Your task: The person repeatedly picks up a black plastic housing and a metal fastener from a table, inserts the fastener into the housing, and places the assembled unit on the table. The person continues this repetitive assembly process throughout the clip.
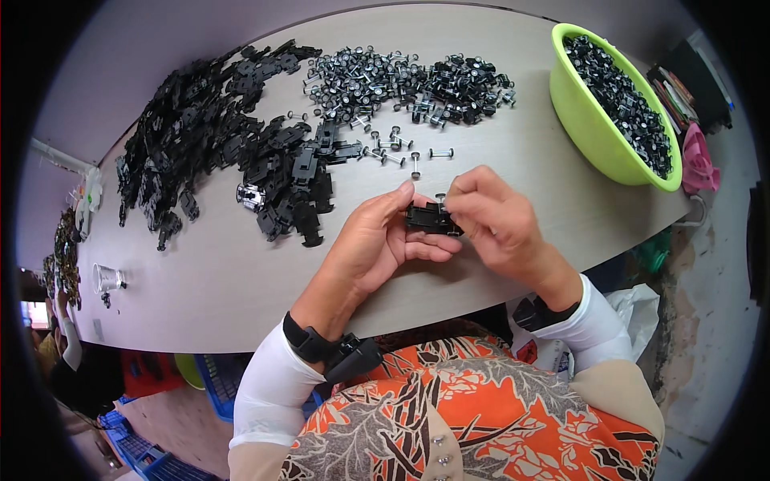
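My left hand (369, 244) lies palm up near the table's front edge, its fingers curled under a small black plastic toy car chassis (423, 217). Over the chassis's right end, my right hand (504, 228) pinches a small wheel axle (440, 197) with thumb and fingertips; my fingers hide most of it. Just beyond my hands, several loose wheel axles (415, 165) lie apart, metal rods with a black wheel at each end. A big heap of black chassis (200, 136) spreads to the left. Farther off are two adjoining heaps of wheel axles (357, 80).
On the right stands a lime green basin (573, 104) full of wheel axles, with a pink bag (699, 164) beyond it. A clear plastic cup (106, 278) is at the table's left. Another person (68, 345) sits at far left. Blue crates (216, 385) stand below the table.
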The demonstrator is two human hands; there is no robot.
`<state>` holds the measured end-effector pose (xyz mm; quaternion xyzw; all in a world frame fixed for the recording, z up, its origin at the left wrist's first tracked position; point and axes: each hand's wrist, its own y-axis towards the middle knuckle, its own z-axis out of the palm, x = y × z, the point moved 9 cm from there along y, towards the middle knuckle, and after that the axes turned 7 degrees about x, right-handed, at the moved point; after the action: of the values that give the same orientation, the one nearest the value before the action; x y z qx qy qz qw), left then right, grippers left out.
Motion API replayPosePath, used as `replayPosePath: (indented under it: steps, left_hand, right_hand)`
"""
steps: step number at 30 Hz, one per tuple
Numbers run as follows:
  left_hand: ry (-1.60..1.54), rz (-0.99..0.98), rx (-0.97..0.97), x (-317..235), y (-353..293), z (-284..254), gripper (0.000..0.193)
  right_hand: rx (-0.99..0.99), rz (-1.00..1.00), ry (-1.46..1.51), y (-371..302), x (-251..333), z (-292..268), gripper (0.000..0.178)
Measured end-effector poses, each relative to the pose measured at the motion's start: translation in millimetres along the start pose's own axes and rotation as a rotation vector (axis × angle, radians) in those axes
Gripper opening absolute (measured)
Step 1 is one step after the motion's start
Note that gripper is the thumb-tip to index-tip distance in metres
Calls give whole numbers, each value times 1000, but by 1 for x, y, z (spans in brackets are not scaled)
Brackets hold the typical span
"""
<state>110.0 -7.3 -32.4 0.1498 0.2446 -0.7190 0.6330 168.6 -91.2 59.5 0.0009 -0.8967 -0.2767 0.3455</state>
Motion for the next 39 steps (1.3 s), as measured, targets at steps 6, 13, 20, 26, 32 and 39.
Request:
replayPosePath:
  steps: [6,13,20,26,32,39]
  left_hand:
    - [89,24,-32,-3,-3,1,25]
    - [192,39,-69,-3,-2,0,19]
    - [265,51,-8,-1,-8,5,19]
    - [454,62,-114,-10,-31,6,21]
    - [508,194,-309,-11,-85,-10,30]
    - [625,417,-824,-17,-260,-47,28]
  right_hand:
    - [-45,-9,-113,-2,5,-9,22]
    - [36,-26,-165,0,18,10,16]
    - [145,-21,-124,0,23,18,16]
    - [80,-47,-15,2,38,28,33]
    - [333,71,370,16,24,35,31]
    - [26,74,-438,64,-86,-23,23]
